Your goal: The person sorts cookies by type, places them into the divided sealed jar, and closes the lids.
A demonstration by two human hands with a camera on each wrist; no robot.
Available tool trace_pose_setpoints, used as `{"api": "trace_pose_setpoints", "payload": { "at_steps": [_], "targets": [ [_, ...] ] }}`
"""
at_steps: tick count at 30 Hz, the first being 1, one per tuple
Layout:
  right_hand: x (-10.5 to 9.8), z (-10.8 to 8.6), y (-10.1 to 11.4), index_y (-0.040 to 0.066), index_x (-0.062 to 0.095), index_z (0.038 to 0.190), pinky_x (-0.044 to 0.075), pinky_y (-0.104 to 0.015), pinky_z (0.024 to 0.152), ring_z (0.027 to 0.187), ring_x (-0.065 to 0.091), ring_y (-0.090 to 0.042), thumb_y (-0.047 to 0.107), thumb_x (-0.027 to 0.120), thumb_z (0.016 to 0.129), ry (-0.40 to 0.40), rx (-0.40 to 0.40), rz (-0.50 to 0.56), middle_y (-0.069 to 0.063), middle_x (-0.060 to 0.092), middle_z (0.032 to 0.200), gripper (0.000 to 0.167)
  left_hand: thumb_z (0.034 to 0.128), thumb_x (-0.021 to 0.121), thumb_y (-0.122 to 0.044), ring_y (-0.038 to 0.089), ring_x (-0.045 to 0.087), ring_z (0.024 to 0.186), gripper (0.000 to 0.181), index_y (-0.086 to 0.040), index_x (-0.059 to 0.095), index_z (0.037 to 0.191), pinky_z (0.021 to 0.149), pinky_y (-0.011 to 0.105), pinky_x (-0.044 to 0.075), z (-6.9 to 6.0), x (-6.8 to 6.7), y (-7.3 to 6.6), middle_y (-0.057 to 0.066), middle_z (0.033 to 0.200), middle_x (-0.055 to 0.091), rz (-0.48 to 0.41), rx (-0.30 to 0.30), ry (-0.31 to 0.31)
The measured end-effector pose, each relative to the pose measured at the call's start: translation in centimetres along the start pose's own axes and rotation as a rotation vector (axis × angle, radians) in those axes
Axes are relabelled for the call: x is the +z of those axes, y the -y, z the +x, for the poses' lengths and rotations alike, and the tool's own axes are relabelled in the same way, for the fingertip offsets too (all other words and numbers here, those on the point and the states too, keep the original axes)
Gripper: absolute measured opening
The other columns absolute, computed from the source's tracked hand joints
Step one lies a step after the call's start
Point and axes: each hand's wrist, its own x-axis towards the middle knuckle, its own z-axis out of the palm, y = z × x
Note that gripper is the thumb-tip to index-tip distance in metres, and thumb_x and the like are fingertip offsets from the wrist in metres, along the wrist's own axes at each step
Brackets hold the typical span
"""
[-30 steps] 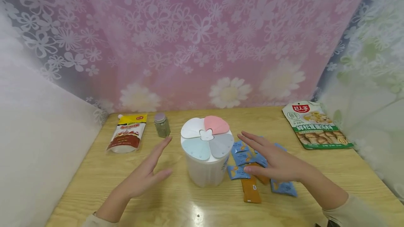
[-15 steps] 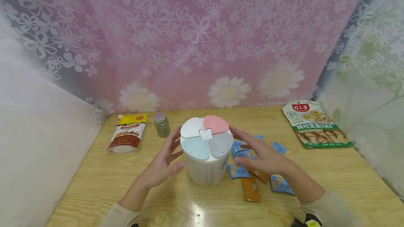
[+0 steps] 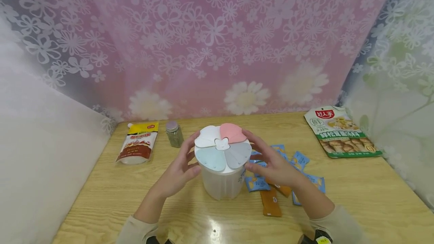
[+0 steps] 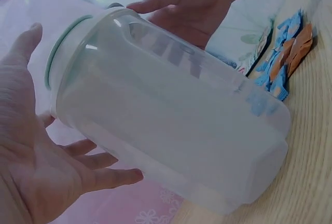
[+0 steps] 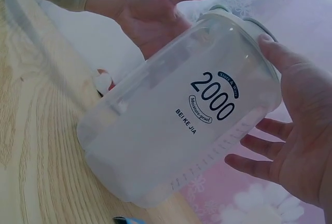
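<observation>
One clear canister point(image 3: 222, 185), upright on the wooden table point(image 3: 112, 195), long axis vertical, petal lid point(image 3: 222, 144) uppermost. Stands between left hand point(image 3: 176, 176) and right hand point(image 3: 276, 166): just rightward of the one, just leftward of the other, neither plainly nearer. Both hands loosely bent around the upper part, thumbs apart from the other fingers, no clamped grip showing; cannot tell light contact from mere closeness. Close by the right hand, blue sachets point(image 3: 257, 184) and orange sachets point(image 3: 271, 203). Beyond the left hand, small jar point(image 3: 174, 135) and yellow-topped pouch point(image 3: 138, 144). Well apart, far right, green-and-white pouch point(image 3: 342, 133).
</observation>
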Motion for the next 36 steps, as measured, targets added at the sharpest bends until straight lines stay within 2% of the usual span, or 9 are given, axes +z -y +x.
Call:
{"api": "trace_pose_setpoints", "payload": {
  "at_steps": [3,9,14,19,24,28,30,33,36],
  "targets": [
    [0.2,0.0,0.0,0.023,0.015,0.161,0.05,-0.036,0.102,0.138,0.044,-0.016,0.004,0.063,0.096,-0.013,0.005,-0.035,-0.007,0.028,0.162,0.083,0.1012,0.058,-0.032,0.044,0.036,0.14,0.075,-0.025,0.012,0.159,0.104,0.037,0.048,0.1,0.2,0.0,0.017,0.157,0.025,0.028,-0.036,-0.037],
    [0.6,-0.2,0.7,0.028,0.02,0.158,0.051,-0.037,0.102,0.139,0.044,-0.026,0.012,0.069,0.094,-0.058,0.04,-0.095,-0.002,0.033,0.159,0.083,0.1019,0.056,-0.019,0.041,0.037,0.142,0.072,-0.03,0.014,0.159,0.103,0.043,0.049,0.4,0.7,0.1,0.012,0.159,0.027,0.074,-0.092,-0.103],
    [1.0,-0.6,0.9,0.022,0.029,0.147,0.049,-0.034,0.103,0.143,0.04,-0.023,0.007,0.069,0.093,-0.104,0.045,-0.045,0.0,0.028,0.161,0.069,0.1078,0.041,-0.022,0.037,0.036,0.143,0.057,-0.025,0.018,0.16,0.107,0.053,0.044,0.4,1.1,0.1,0.009,0.164,0.021,0.04,-0.092,-0.125],
    [1.3,-0.4,1.2,0.012,0.037,0.13,0.051,-0.036,0.1,0.141,0.042,-0.016,0.0,0.063,0.095,-0.141,-0.005,0.019,-0.005,0.029,0.162,0.046,0.1112,0.029,-0.028,0.033,0.036,0.145,0.048,-0.017,0.029,0.158,0.104,0.06,0.043,0.6,1.2,0.1,0.009,0.164,0.025,0.053,-0.072,-0.247],
    [1.5,0.0,1.7,0.017,0.037,0.145,0.053,-0.046,0.097,0.137,0.044,-0.018,0.004,0.068,0.093,-0.151,-0.019,-0.046,-0.003,0.03,0.159,0.061,0.1115,0.028,-0.027,0.021,0.043,0.141,0.044,-0.012,0.039,0.152,0.102,0.056,0.046,0.8,1.2,-0.1,0.011,0.16,0.035,0.081,-0.036,-0.32],
    [1.7,0.3,1.8,0.028,0.037,0.152,0.053,-0.043,0.098,0.137,0.04,-0.02,0.013,0.074,0.09,-0.148,0.009,-0.145,0.0,0.028,0.155,0.073,0.1109,0.031,-0.028,0.013,0.048,0.133,0.042,-0.013,0.039,0.149,0.103,0.043,0.05,0.7,1.0,-0.3,0.011,0.156,0.038,0.093,-0.028,-0.258],
    [1.9,0.4,1.7,0.029,0.04,0.15,0.054,-0.041,0.097,0.137,0.04,-0.021,0.017,0.076,0.088,-0.156,0.013,-0.167,0.0,0.029,0.153,0.072,0.108,0.043,-0.029,0.015,0.05,0.129,0.045,-0.014,0.035,0.15,0.102,0.037,0.05,0.7,0.8,-0.5,0.012,0.152,0.039,0.099,-0.027,-0.201],
    [2.0,0.7,1.6,0.027,0.041,0.147,0.056,-0.04,0.094,0.137,0.04,-0.023,0.016,0.077,0.087,-0.169,-0.001,-0.158,-0.002,0.032,0.153,0.071,0.0948,0.069,-0.026,0.02,0.05,0.125,0.069,-0.019,0.029,0.15,0.101,0.037,0.049,0.8,0.8,-0.7,0.01,0.146,0.042,0.15,-0.037,-0.143],
    [1.9,0.6,1.4,0.025,0.044,0.146,0.057,-0.038,0.09,0.136,0.044,-0.024,0.014,0.079,0.085,-0.19,-0.006,-0.135,-0.002,0.036,0.152,0.071,0.0792,0.086,-0.022,0.022,0.053,0.123,0.089,-0.025,0.029,0.148,0.098,0.041,0.05,1.2,1.2,-0.6,0.003,0.142,0.046,0.225,-0.06,-0.143]
  ]
}}
